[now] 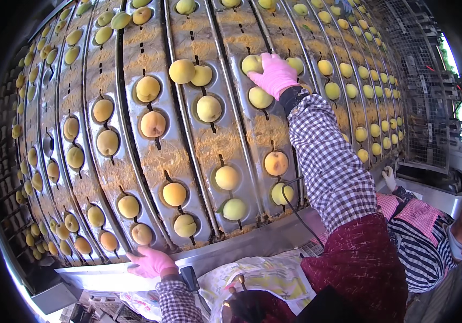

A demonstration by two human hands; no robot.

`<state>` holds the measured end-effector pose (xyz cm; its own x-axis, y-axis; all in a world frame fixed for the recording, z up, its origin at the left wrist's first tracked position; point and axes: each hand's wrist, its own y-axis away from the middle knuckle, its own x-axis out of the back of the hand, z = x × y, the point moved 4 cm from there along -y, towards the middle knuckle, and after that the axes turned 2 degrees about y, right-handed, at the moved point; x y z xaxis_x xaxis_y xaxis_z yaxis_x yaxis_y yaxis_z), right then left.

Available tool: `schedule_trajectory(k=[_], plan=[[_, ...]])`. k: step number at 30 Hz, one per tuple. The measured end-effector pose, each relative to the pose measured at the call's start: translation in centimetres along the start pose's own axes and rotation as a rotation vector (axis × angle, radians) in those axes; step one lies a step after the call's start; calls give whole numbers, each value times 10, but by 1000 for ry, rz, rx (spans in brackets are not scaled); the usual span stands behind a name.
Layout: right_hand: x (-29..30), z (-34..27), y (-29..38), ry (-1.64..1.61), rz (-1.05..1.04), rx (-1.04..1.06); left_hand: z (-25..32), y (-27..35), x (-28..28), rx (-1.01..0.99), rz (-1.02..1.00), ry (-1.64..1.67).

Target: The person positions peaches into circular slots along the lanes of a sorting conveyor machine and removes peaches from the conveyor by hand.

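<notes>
My right hand [275,74], in a pink glove, reaches far over the metal conveyor trays. Its thumb and fingers lie around the right side of a yellow-green peach [251,64] at an upper cup. Another peach [260,97] sits in the cup just below the hand, and one more [295,65] shows behind its far side. My left hand [152,262], also in pink, is over the steel ledge [97,278] with fingers spread and nothing held. Just above its fingertips, an orange-tinged peach [142,234] rests in a cup.
Rows of cupped metal trays [231,220] hold peaches, with orange pulp [215,145] smeared between cups. One loose peach [182,71] straddles a rail beside another. A black cable [295,206] loops over the near edge. At right, a co-worker's gloved hand [389,178] rests by the trays.
</notes>
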<state>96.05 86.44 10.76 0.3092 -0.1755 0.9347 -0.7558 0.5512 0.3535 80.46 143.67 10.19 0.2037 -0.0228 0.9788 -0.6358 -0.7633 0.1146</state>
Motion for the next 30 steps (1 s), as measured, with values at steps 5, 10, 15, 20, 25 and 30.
schedule_trajectory(k=[5, 10, 15, 20, 25, 30], plan=[[0, 25, 31, -370, 29, -149, -13, -37, 6, 24, -8, -15], [-34, 10, 86, -238, 191, 11, -23, -74, 6, 16, -11, -29], [-37, -5, 111, -151, 379, -55, -27, -97, 13, 23, -18, -23], [-40, -1, 102, -241, 378, -98, -25, -101, 17, 24, -37, -51], [-43, 10, 97, -358, 437, -185, -24, -101, 21, 35, -37, -43], [-44, 2, 98, -246, 292, -165, -26, -102, 20, 15, -14, -82]])
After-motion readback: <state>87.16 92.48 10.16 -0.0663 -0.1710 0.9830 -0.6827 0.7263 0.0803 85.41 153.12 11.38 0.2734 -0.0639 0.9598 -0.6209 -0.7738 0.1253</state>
